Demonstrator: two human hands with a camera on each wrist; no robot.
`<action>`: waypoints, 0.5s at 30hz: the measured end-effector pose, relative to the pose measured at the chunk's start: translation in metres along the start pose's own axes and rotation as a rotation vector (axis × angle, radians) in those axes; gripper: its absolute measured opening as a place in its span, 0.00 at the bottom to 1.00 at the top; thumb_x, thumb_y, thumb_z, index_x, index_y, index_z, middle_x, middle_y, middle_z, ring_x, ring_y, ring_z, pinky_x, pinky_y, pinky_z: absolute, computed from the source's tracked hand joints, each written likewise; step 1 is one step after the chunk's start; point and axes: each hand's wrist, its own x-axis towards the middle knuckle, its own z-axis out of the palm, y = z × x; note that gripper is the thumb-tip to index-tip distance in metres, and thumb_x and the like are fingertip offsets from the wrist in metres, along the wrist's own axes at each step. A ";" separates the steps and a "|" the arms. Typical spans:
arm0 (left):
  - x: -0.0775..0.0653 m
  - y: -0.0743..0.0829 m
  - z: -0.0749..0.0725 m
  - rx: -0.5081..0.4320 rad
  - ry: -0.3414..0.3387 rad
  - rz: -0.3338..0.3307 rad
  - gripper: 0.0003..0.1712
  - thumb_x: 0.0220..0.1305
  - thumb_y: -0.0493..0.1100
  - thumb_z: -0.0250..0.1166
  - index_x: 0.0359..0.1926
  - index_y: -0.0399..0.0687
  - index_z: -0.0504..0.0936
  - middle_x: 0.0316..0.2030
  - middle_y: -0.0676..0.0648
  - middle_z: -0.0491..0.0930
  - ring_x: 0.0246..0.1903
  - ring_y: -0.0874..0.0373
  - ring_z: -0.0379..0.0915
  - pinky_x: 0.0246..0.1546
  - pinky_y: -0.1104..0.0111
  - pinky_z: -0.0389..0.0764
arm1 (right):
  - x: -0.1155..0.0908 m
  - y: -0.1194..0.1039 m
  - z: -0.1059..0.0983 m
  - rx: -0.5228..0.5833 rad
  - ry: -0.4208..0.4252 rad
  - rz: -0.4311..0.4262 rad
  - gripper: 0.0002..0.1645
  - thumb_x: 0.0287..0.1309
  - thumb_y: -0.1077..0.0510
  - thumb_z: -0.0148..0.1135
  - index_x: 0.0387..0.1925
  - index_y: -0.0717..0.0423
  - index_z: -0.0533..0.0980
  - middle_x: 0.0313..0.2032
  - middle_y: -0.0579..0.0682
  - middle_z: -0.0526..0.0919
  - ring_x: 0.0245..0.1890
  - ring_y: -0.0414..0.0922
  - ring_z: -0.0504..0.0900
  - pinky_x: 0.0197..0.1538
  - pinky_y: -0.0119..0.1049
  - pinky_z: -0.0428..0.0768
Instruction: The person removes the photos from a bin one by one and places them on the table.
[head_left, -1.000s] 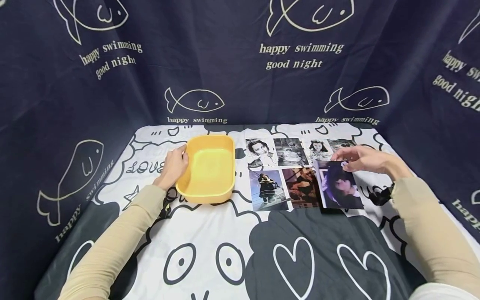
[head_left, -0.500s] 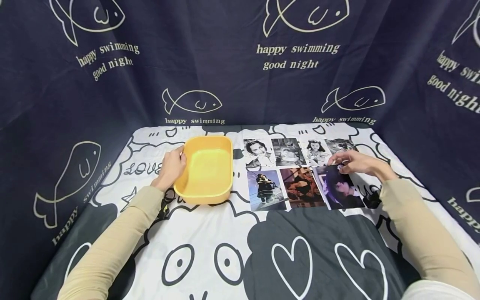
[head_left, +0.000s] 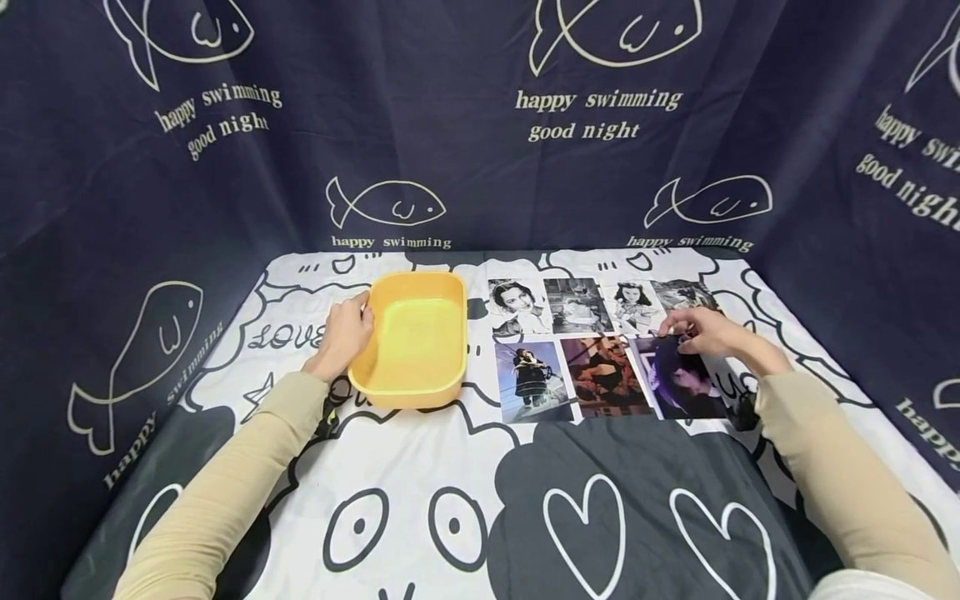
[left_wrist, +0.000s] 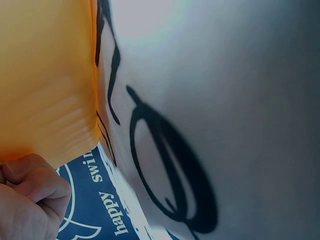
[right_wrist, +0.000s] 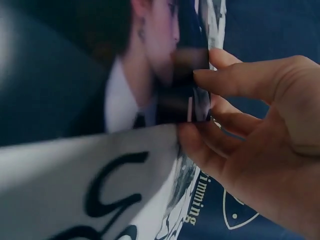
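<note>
My left hand [head_left: 347, 332] grips the left rim of a yellow plastic basin [head_left: 416, 342]; the curled fingers [left_wrist: 45, 185] show at its wall in the left wrist view. My right hand [head_left: 705, 337] pinches the far edge of a dark purple photo print [head_left: 678, 383] between thumb and fingers. In the right wrist view the thumb [right_wrist: 235, 80] overlaps the print's face [right_wrist: 150, 65] near a corner, and other fingers reach under its edge. That print is the rightmost of the near row, beside a brown-red photo [head_left: 606, 377] and a photo of a standing figure [head_left: 532, 382].
Behind the near row lies a row of black-and-white photos, among them a portrait [head_left: 517, 307] and a figure print [head_left: 636, 307]. A black-and-white patterned cloth [head_left: 420, 483] covers the table. Dark blue fish-print curtains [head_left: 480, 125] enclose the back and sides.
The purple photo has come down from above the cloth into line with the near row, my right hand still on its far edge. My left hand stays on the basin.
</note>
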 end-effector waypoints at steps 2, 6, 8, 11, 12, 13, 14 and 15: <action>0.001 0.000 0.001 -0.007 -0.009 -0.005 0.26 0.68 0.36 0.47 0.65 0.29 0.67 0.23 0.35 0.80 0.14 0.56 0.68 0.14 0.69 0.70 | -0.002 -0.001 0.003 -0.069 0.033 0.006 0.20 0.37 0.73 0.65 0.38 0.58 0.79 0.29 0.54 0.76 0.28 0.41 0.69 0.37 0.36 0.67; 0.002 0.000 0.004 -0.014 -0.007 -0.010 0.26 0.68 0.36 0.47 0.65 0.30 0.67 0.21 0.36 0.79 0.14 0.57 0.68 0.14 0.69 0.70 | -0.005 -0.001 0.009 -0.175 0.110 -0.017 0.19 0.36 0.69 0.69 0.36 0.55 0.80 0.27 0.52 0.76 0.28 0.43 0.71 0.37 0.38 0.68; 0.001 -0.001 0.004 -0.017 -0.004 -0.010 0.26 0.68 0.37 0.47 0.65 0.30 0.68 0.20 0.37 0.78 0.14 0.57 0.67 0.14 0.69 0.69 | -0.006 -0.001 0.013 -0.223 0.156 -0.052 0.17 0.34 0.67 0.71 0.33 0.55 0.81 0.28 0.52 0.81 0.29 0.46 0.75 0.38 0.40 0.70; 0.000 -0.002 0.003 -0.032 -0.018 -0.014 0.26 0.68 0.37 0.48 0.65 0.31 0.68 0.18 0.40 0.76 0.14 0.58 0.66 0.14 0.69 0.69 | -0.005 -0.004 0.017 -0.274 0.222 -0.097 0.15 0.32 0.67 0.73 0.29 0.55 0.81 0.26 0.51 0.82 0.30 0.48 0.77 0.38 0.42 0.70; 0.000 -0.003 0.002 -0.040 -0.030 -0.015 0.26 0.68 0.37 0.47 0.65 0.31 0.67 0.18 0.41 0.76 0.14 0.58 0.66 0.14 0.70 0.69 | -0.005 -0.007 0.018 -0.283 0.235 -0.107 0.14 0.33 0.66 0.73 0.28 0.56 0.80 0.25 0.50 0.81 0.29 0.47 0.76 0.38 0.42 0.70; 0.000 -0.004 0.001 -0.048 -0.049 -0.020 0.26 0.69 0.38 0.47 0.66 0.31 0.67 0.18 0.42 0.75 0.14 0.58 0.65 0.14 0.70 0.68 | -0.004 -0.012 0.018 -0.283 0.246 -0.110 0.13 0.35 0.66 0.73 0.29 0.56 0.80 0.23 0.49 0.79 0.27 0.45 0.75 0.37 0.41 0.69; 0.000 -0.005 -0.001 -0.049 -0.069 -0.027 0.26 0.70 0.39 0.47 0.66 0.32 0.66 0.18 0.43 0.74 0.14 0.59 0.65 0.14 0.70 0.68 | -0.003 -0.019 0.018 -0.281 0.257 -0.118 0.12 0.37 0.65 0.72 0.30 0.57 0.81 0.23 0.48 0.78 0.26 0.44 0.73 0.36 0.40 0.69; 0.000 -0.006 -0.003 -0.042 -0.086 -0.034 0.27 0.71 0.40 0.46 0.67 0.32 0.66 0.18 0.43 0.74 0.14 0.59 0.65 0.15 0.70 0.68 | -0.001 -0.028 0.018 -0.273 0.267 -0.126 0.12 0.40 0.65 0.72 0.31 0.58 0.81 0.23 0.48 0.77 0.26 0.43 0.73 0.35 0.39 0.69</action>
